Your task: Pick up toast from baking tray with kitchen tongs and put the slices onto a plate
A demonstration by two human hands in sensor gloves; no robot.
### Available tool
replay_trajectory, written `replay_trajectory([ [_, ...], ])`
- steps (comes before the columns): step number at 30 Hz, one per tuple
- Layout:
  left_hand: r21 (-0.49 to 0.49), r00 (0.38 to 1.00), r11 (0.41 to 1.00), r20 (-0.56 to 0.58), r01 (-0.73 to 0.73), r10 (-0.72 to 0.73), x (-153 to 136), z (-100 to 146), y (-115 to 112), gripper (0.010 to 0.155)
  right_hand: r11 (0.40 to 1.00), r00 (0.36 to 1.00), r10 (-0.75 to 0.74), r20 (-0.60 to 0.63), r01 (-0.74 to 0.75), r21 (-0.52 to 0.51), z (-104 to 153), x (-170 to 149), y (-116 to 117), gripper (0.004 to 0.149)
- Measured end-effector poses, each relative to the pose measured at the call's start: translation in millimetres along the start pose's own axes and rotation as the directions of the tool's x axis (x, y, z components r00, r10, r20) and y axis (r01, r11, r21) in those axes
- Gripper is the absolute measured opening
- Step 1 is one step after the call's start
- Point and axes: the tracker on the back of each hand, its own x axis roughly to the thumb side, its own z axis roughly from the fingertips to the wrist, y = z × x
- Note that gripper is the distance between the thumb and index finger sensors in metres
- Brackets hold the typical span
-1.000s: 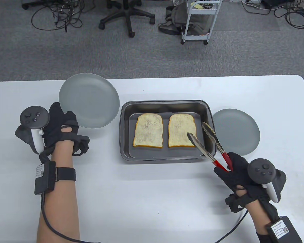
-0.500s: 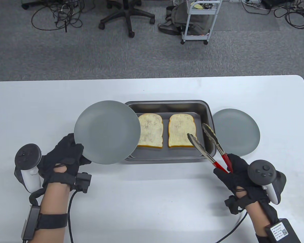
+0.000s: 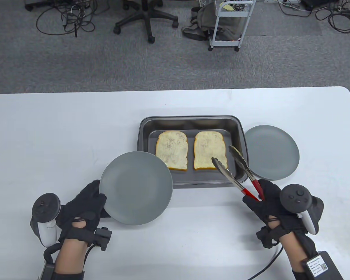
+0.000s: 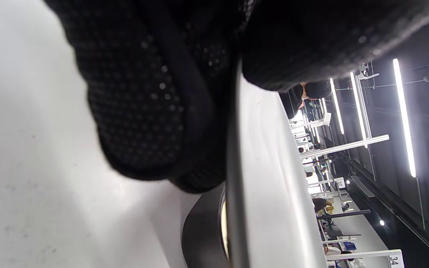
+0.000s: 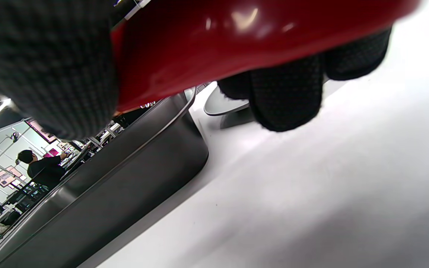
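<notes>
Two toast slices lie side by side in the dark baking tray [image 3: 144, 125]: the left slice [image 3: 172, 149] and the right slice [image 3: 209, 150]. My left hand [image 3: 86, 204] grips the rim of a grey plate [image 3: 136, 187], held over the tray's front left corner. The left wrist view shows that plate [image 4: 270, 178] edge-on, pinched between gloved fingers [image 4: 143, 111]. My right hand [image 3: 267, 199] holds the red handles of the kitchen tongs [image 3: 235, 169], whose spread metal arms hover over the right slice's lower right corner. In the right wrist view the red handle [image 5: 237, 48] fills the top.
A second grey plate [image 3: 271, 151] sits on the white table right of the tray. The tray's outer wall [image 5: 117, 186] shows in the right wrist view. Beyond the table's far edge stand an office chair [image 3: 147, 19], a white cart [image 3: 230, 24] and floor cables.
My left hand has carried the grey plate from the tray's far left to its front left corner, nearer me. The tongs have shifted slightly left over the right slice.
</notes>
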Motion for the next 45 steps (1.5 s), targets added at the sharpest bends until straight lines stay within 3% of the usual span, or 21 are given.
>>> replay_trajectory([
  [4, 0.047, 0.997, 0.997, 0.046, 0.062, -0.064, -3, 1, -3, 0.056, 1.0, 1.0, 0.009, -0.004, -0.008, 0.009, 0, 1, 2, 0.088],
  [10, 0.02, 0.998, 0.998, 0.029, 0.059, -0.059, -16, -1, -9, 0.055, 1.0, 1.0, 0.011, -0.003, -0.011, 0.009, 1, 3, 4, 0.089],
  [31, -0.016, 0.996, 0.998, 0.049, 0.069, -0.068, -15, -3, -21, 0.056, 1.0, 1.0, -0.016, -0.007, 0.016, -0.004, -4, 3, -1, 0.082],
  [38, -0.029, 0.996, 0.998, 0.067, 0.053, -0.051, -10, -4, -21, 0.056, 0.999, 1.0, 0.014, -0.027, -0.015, -0.044, -22, 25, -21, 0.077],
  [45, -0.035, 0.996, 0.999, 0.082, 0.038, -0.035, -8, -3, -20, 0.056, 0.992, 0.988, 0.126, -0.088, -0.126, 0.003, -52, 57, -39, 0.071],
])
